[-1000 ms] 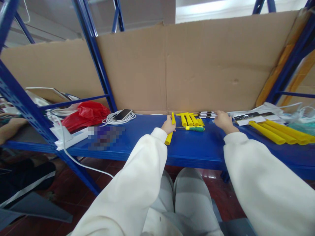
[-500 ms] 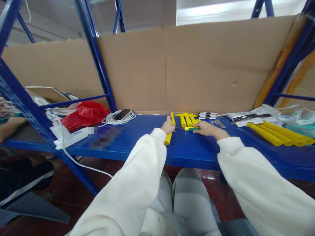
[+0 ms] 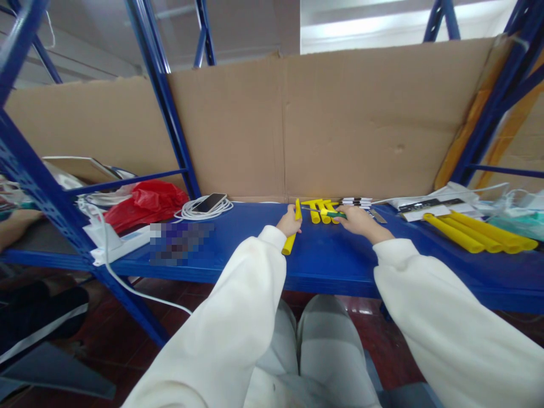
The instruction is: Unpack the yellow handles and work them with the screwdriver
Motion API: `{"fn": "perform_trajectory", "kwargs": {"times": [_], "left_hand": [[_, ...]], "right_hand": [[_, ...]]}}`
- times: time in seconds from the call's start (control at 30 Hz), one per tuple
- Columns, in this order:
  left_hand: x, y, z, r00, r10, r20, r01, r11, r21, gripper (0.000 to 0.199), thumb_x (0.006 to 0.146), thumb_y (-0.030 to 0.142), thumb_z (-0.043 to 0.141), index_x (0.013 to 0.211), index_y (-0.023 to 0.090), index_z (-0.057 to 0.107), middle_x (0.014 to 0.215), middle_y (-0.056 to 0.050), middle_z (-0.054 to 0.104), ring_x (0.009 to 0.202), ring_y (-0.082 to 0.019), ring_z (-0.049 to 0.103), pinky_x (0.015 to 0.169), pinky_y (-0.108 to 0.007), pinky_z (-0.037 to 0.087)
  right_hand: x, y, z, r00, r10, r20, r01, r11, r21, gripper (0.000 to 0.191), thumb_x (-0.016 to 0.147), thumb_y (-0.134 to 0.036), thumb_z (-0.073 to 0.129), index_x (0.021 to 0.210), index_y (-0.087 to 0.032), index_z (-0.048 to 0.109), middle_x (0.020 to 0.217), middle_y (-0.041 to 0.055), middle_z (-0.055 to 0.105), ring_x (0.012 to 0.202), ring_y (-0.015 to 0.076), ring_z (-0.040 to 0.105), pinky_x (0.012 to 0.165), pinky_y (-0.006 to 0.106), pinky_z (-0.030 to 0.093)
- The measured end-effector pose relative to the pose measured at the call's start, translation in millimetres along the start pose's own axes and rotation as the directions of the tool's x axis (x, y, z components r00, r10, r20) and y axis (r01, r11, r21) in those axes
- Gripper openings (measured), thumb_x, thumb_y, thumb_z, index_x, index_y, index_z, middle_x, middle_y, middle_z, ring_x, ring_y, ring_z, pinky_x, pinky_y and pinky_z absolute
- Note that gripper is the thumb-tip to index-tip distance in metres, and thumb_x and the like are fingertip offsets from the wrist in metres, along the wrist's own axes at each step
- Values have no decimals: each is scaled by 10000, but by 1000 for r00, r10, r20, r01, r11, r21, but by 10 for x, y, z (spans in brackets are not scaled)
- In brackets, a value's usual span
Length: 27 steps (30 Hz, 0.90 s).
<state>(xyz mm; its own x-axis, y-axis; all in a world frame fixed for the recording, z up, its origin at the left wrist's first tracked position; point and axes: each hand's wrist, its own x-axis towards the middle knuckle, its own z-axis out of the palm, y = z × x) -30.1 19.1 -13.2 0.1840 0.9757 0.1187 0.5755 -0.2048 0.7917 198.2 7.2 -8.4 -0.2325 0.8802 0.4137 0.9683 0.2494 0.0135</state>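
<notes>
My left hand (image 3: 290, 221) is closed around a yellow T-shaped piece (image 3: 289, 242) at the middle of the blue table, its tube slanting toward the front edge. My right hand (image 3: 352, 219) grips a screwdriver (image 3: 330, 213) with a yellow and green handle; its shaft points left toward the top of the held piece. Whether the tip touches that piece is too small to tell. Behind the screwdriver, several more yellow T-shaped pieces (image 3: 315, 215) lie side by side, partly covered by the handle and my right hand.
Several yellow tubes (image 3: 467, 238) lie on the right of the blue table (image 3: 250, 238). White-and-black packets (image 3: 356, 201) sit behind my right hand. On the left are a phone (image 3: 210, 202) on coiled white cable, a red bag (image 3: 148, 204) and a power strip (image 3: 127, 243). Another person's arm shows far left.
My right hand has raised the screwdriver slightly off the table, and its shaft now tilts up toward the top of the yellow piece. The left hand keeps its hold.
</notes>
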Motion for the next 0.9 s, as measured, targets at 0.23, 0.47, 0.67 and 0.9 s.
{"fn": "perform_trajectory", "kwargs": {"times": [0.23, 0.47, 0.67, 0.9], "left_hand": [[21, -32, 18, 999, 35, 20, -35, 999, 17, 443, 950, 124, 511, 1364, 161, 357, 1035, -77, 717, 582, -95, 663, 662, -225, 559], [-12, -4, 7, 1000, 26, 15, -26, 999, 24, 456, 945, 126, 517, 1373, 163, 366, 979, -54, 698, 599, -99, 669, 644, -217, 557], [-21, 11, 1, 999, 21, 26, -21, 1000, 3, 484, 937, 117, 510, 1392, 169, 354, 960, -47, 697, 611, -102, 672, 653, -220, 563], [-23, 11, 2, 998, 38, 40, -38, 999, -1, 481, 936, 108, 504, 1390, 159, 352, 964, -62, 706, 613, -109, 672, 649, -226, 562]], "right_hand": [[-5, -21, -9, 1000, 5, -3, -5, 1000, 9, 341, 927, -227, 573, 1227, -126, 699, 1242, 184, 714, 1135, 296, 686, 960, 356, 508], [8, 17, 21, 1000, -7, -10, 7, 1000, -1, 337, 946, -259, 551, 1220, -130, 698, 1216, 177, 726, 1100, 291, 697, 934, 350, 514], [7, 16, 8, 1000, -10, -9, 10, 1000, 0, 325, 937, -253, 557, 1203, -138, 704, 1222, 171, 725, 1099, 284, 696, 940, 343, 512], [10, 38, 33, 1000, -13, -22, 13, 999, 35, 316, 914, -231, 569, 1191, -154, 698, 1228, 161, 723, 1104, 278, 689, 947, 350, 507]]}}
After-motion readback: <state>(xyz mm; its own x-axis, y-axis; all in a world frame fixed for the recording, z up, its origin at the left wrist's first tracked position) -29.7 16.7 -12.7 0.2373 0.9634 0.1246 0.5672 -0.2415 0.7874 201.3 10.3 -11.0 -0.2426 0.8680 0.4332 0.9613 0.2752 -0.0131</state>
